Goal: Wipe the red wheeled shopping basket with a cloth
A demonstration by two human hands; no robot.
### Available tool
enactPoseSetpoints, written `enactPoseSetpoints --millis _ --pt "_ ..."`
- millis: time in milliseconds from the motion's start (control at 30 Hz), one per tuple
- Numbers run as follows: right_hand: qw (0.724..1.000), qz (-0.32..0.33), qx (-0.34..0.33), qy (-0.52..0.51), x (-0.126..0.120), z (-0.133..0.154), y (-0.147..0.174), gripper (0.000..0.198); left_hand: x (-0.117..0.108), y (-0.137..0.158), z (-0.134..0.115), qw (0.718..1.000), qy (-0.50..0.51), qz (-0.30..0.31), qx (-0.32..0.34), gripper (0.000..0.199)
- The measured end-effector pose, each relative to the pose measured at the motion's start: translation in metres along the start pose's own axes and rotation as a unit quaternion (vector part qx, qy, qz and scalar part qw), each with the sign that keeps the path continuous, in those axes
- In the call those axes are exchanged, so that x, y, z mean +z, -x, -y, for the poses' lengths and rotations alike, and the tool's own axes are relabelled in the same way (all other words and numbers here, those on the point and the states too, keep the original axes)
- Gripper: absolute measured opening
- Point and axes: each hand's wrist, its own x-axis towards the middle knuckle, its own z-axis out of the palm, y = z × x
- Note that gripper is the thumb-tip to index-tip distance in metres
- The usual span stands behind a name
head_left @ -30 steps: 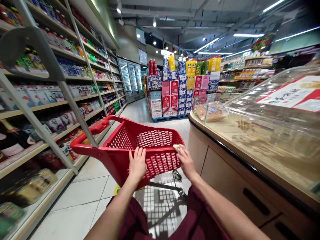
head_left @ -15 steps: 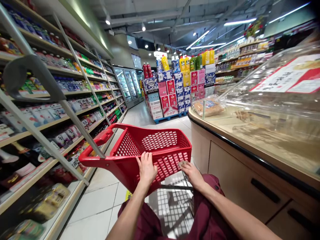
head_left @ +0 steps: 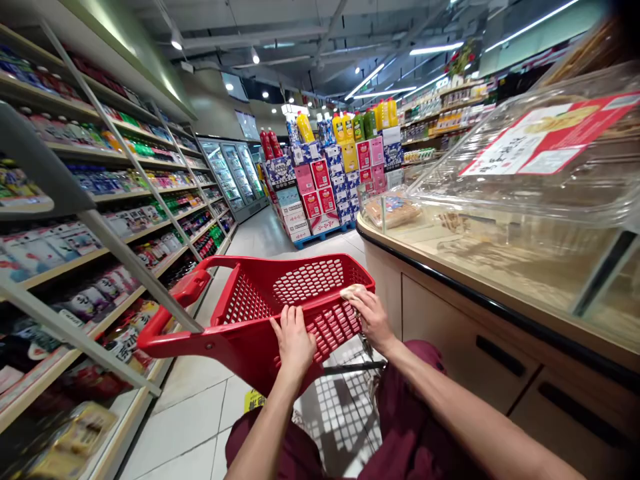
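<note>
Red plastic shopping cart basket [head_left: 280,300] sits tilted in the supermarket aisle, handle end [head_left: 170,313] down to the left, open top facing away, mesh wall toward the person. Left hand [head_left: 294,340] lies flat on the near mesh wall just under the rim, fingers together and curled slightly over the top edge, gripping the rim, nothing else held. Right hand [head_left: 371,319] is at the basket's right rim corner, fingers pressed down on a small beige cloth [head_left: 351,291] that rests on the rim; cloth is pinched between fingertips and plastic. Both forearms bare, maroon trousers [head_left: 400,427] below, person appears crouched or seated low behind the basket. Cart's wheel frame [head_left: 350,367] is partly visible under the basket, casting a grid shadow on the white floor tiles [head_left: 190,413].

Left side: long shelving [head_left: 100,200] with packaged goods, angled grey uprights close to camera. Right side: wooden counter [head_left: 475,313] with black edge and clear covered bulk-food bins [head_left: 525,193], red-white label on a lid. Aisle end: pallet stack of red and blue cartons [head_left: 325,193] topped with juice bottles, glass-door coolers [head_left: 233,177] behind.
</note>
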Motion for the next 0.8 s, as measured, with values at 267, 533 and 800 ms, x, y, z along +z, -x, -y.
enactPoseSetpoints --millis 267,533,800 --pt "0.992 0.112 -0.057 -0.021 0.006 0.026 -0.006 0.033 -0.002 0.004 -0.003 1.000 0.006 0.020 0.007 0.058" --pt "0.991 0.111 -0.076 0.001 0.021 0.042 -0.001 0.033 0.000 0.011 0.001 0.998 -0.027 0.017 0.060 0.058" --pt "0.995 0.009 -0.096 -0.028 0.028 0.065 -0.010 0.031 -0.001 0.040 0.033 0.991 -0.046 -0.113 0.062 0.058"
